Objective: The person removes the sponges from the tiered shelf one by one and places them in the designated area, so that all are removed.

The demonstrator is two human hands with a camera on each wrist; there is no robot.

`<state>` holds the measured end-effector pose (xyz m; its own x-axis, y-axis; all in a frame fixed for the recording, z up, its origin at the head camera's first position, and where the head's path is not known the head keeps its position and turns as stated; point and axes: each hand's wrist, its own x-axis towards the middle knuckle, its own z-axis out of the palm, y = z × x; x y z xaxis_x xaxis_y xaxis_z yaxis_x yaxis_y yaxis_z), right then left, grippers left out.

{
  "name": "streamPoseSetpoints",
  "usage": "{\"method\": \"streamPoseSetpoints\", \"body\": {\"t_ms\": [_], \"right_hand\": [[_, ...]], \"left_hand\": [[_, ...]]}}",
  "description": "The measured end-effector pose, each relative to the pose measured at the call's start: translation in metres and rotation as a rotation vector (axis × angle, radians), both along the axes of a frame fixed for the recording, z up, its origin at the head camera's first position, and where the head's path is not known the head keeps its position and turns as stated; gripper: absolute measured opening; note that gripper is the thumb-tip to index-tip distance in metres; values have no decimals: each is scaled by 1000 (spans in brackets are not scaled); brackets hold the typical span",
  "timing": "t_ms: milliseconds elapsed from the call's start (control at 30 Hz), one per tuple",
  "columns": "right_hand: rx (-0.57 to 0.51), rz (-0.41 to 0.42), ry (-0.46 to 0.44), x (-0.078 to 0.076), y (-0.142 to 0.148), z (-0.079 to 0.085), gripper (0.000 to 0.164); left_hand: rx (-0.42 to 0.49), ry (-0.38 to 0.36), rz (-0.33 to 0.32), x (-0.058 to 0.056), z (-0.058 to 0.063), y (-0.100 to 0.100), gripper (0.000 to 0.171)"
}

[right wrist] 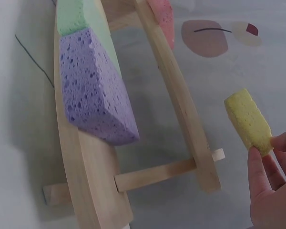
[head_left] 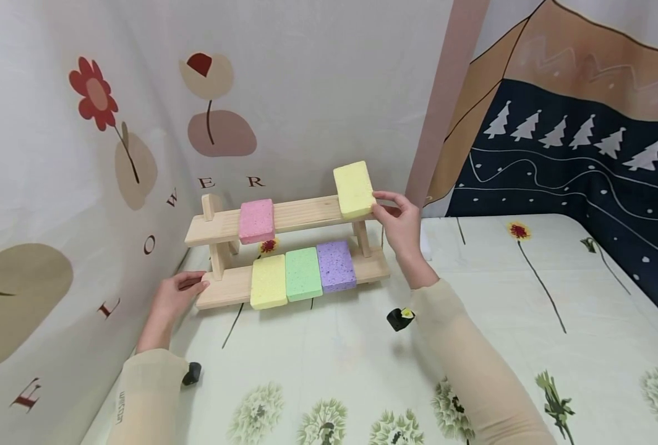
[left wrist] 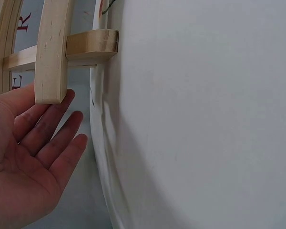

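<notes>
A two-tier wooden rack (head_left: 309, 211) stands on the cloth against the wall hanging. At its left, my left hand (head_left: 175, 298) pinches the end of the lower board; the left wrist view shows this hand (left wrist: 31, 152) with its fingers under the board end (left wrist: 52, 71). My right hand (head_left: 400, 224) holds a yellow sponge (head_left: 354, 189) by its right edge, tilted, at the upper board's right end. In the right wrist view that sponge (right wrist: 248, 121) is off the board. A pink sponge (head_left: 256, 220) lies on the upper board. Yellow (head_left: 269, 282), green (head_left: 303, 274) and purple (head_left: 336, 266) sponges sit side by side below.
Flower-printed cloth (head_left: 329, 346) covers the table. A printed hanging (head_left: 318, 93) rises close behind the rack and along its left side. Small black objects (head_left: 400, 319) show near both wrists. A dark tree-patterned fabric (head_left: 563, 167) hangs at the right.
</notes>
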<state>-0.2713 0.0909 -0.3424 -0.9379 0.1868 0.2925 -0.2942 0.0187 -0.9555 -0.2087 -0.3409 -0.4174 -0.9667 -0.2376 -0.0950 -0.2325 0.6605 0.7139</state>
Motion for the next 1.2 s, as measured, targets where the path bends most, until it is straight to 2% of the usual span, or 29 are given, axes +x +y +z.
{"method": "streamPoseSetpoints", "body": {"t_ms": [433,933,1200], "right_hand": [[43,-50,-43,0,28,-2,29],[22,-123,-54,0,63,-14,30],[4,-172,-96,3,80,-21,31]], "left_hand": [[12,5,4,1,-1,1,47],[3,17,-4,1,1,1,46],[16,6,-1,0,1,1,47]]}}
